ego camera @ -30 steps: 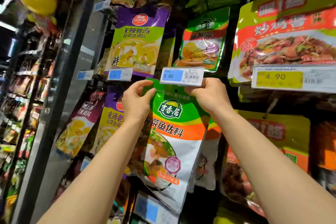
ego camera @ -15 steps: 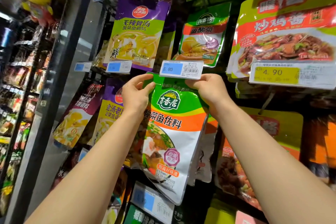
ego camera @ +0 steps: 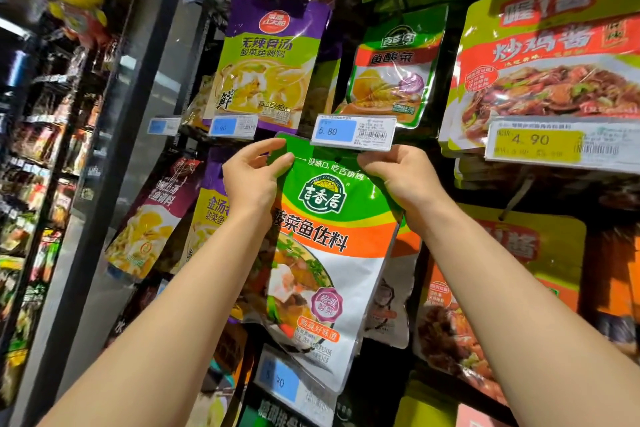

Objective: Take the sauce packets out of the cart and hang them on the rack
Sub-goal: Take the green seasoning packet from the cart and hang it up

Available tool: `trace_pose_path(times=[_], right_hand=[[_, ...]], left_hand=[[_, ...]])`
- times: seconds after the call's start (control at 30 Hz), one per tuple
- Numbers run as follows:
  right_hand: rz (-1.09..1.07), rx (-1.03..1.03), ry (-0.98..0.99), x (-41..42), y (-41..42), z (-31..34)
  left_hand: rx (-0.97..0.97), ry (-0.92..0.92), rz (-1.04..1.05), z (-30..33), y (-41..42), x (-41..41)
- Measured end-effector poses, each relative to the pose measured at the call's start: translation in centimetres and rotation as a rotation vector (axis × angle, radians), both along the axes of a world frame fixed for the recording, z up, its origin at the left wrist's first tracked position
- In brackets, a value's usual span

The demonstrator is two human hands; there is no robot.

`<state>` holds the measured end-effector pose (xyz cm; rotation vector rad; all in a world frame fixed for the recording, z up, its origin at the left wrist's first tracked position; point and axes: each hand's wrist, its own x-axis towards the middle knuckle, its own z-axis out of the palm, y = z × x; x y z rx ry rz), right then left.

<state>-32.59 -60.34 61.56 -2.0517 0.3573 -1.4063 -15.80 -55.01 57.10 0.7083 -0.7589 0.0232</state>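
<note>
Forearms reaching up and forward from the bottom corners, meeting at the top of the sauce packet (ego camera: 322,253). Left hand (ego camera: 251,180) pinching the packet's upper left corner between thumb and fingers; right hand (ego camera: 401,177) pinching the upper right edge the same way, fingers curled round the top seal. Holding the packet upright between the two, long axis running top to bottom, lower end tilting a little toward the right. Sitting level and equally close, neither hand leading. Hanging hole (ego camera: 337,160) showing as a small dark dot on the green top band, midway between the hands. Hovering just above that: the 5.80 price tag (ego camera: 353,132), covering the end of the hook, so hook itself not visible. Judging the next move as lifting the hole up and onto the peg behind that tag. Further back, hanging already: purple packet (ego camera: 270,62), green packet (ego camera: 394,69).
</note>
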Motion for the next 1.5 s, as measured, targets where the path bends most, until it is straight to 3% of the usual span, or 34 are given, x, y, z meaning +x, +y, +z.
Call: trace_pose_path(times=[0.23,0.47,0.67,0.83,0.93,1.03,1.1,1.27,1.5], right_hand=[[-0.105,0.091,0.02,-0.1,-0.8,1.0],[-0.235,0.007,0.094,-0.6,-2.1,0.3],[-0.585,-0.406,0.161,-1.1,-0.8,-0.2],[-0.979,-0.939,0.3,-2.5,-0.3,-4.4],[-1.023,-1.149,0.463,-3.7,-0.4,-7.1],[-0.996,-1.378,0.609,-4.3,-1.1,-8.4],[-0.998,-1.359,0.679,-4.3,-1.6,-8.6],[-1.002,-1.079,0.84,-3.8,-4.0,-9.1],[-0.978,-0.751,1.09,-4.2,-6.7,-8.2]], left_hand=[[0.064,0.03,-0.099,1.2,-1.5,-0.3],[0.061,0.036,-0.098,-0.1,-2.9,-0.7],[0.033,-0.111,0.098,-1.4,-3.9,-0.9],[0.118,-0.262,0.361,-3.1,-4.4,-2.1],[0.204,-0.485,0.578,-6.3,-3.8,-3.2],[0.294,-0.725,0.644,-10.7,-2.9,-3.5],[0.407,-0.847,0.621,-11.9,-2.6,-2.8],[0.752,-1.14,0.514,-10.0,-4.2,-1.0],[0.983,-1.199,0.427,-7.7,-7.0,-2.1]])
